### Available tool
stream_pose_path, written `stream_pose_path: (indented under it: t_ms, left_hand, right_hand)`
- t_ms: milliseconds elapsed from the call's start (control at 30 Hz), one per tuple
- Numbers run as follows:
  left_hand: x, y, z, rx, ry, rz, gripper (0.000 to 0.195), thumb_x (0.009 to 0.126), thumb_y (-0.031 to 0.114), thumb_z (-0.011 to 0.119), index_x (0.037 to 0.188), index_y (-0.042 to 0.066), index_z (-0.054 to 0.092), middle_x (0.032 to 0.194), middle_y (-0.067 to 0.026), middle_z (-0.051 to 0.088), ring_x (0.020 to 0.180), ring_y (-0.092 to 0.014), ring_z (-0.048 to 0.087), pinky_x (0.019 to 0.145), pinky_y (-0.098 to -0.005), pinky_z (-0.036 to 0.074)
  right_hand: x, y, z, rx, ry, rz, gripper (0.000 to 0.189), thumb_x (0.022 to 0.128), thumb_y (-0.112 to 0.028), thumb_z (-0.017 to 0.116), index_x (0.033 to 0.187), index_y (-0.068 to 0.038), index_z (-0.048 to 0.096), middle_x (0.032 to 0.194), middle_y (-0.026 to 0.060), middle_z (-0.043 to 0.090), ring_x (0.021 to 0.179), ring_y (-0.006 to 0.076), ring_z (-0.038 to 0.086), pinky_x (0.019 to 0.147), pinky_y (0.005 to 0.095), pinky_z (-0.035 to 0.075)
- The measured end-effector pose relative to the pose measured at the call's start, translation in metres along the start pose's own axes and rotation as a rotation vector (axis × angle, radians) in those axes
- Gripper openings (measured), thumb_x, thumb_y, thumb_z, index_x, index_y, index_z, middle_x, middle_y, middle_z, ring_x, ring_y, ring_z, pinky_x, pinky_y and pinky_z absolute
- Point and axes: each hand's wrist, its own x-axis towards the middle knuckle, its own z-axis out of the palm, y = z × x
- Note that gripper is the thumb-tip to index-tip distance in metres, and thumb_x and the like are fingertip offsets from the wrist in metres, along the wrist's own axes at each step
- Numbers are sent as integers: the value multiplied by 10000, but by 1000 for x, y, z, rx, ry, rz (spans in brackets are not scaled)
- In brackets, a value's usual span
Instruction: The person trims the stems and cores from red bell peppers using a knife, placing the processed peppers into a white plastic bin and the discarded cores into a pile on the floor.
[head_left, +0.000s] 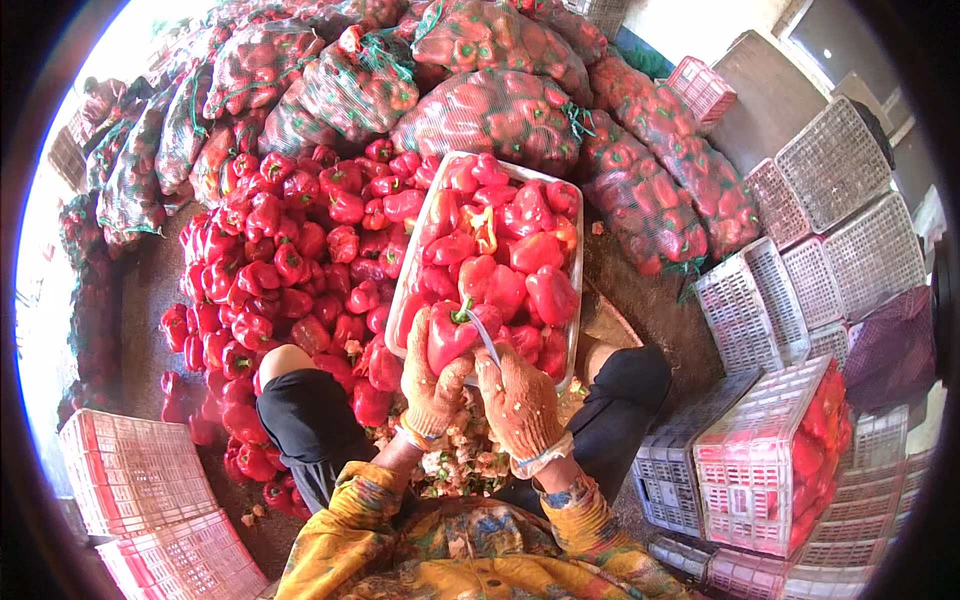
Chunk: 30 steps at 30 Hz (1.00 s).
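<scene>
My left hand (433, 382), in an orange knit glove, holds a red bell pepper (448, 339) with its green stem facing up. In my gloved right hand (521, 401) is a small knife (484, 337), its curved blade touching the pepper near the stem. Beneath and beyond both hands lies a pale plastic crate (577, 262) filled with red peppers, one split and showing yellow-orange inside. Cut stems and cores (459, 457) lie heaped between my knees. How the knife's handle sits is hidden by the glove.
A heap of loose red peppers (292, 262) spreads to the left. Mesh sacks of peppers (487, 120) are piled behind the crate. Stacked plastic crates (135, 472) stand at lower left, and more stand at right, including a crate of peppers (750, 457).
</scene>
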Motion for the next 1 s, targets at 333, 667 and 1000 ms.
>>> stream_pose_path:
  t_ms: [333,667,1000]
  left_hand:
    - [6,-17,-4,-222,205,-269,572,1041,307,560,1524,59,380,1427,-113,514,1270,-216,530,1080,-387,443]
    - [-12,-5,-3,-448,-102,-407,569,1013,273,628,1484,12,445,1366,-82,590,1236,-182,568,1067,-357,452]
    - [-11,-16,-10,-1021,-64,-786,703,948,527,641,1429,44,469,1307,-152,633,1130,-295,658,972,-446,553]
  right_hand:
    - [-49,20,10,72,129,1,136,979,-193,602,1040,-100,681,781,98,675,712,287,670,652,400,529]
    - [32,32,-8,124,-54,-75,430,820,-183,801,1190,-78,609,1120,107,693,1029,316,691,867,390,552]
    - [-3,40,8,748,-158,404,261,863,40,667,1116,-23,646,1016,38,683,848,130,650,754,289,549]
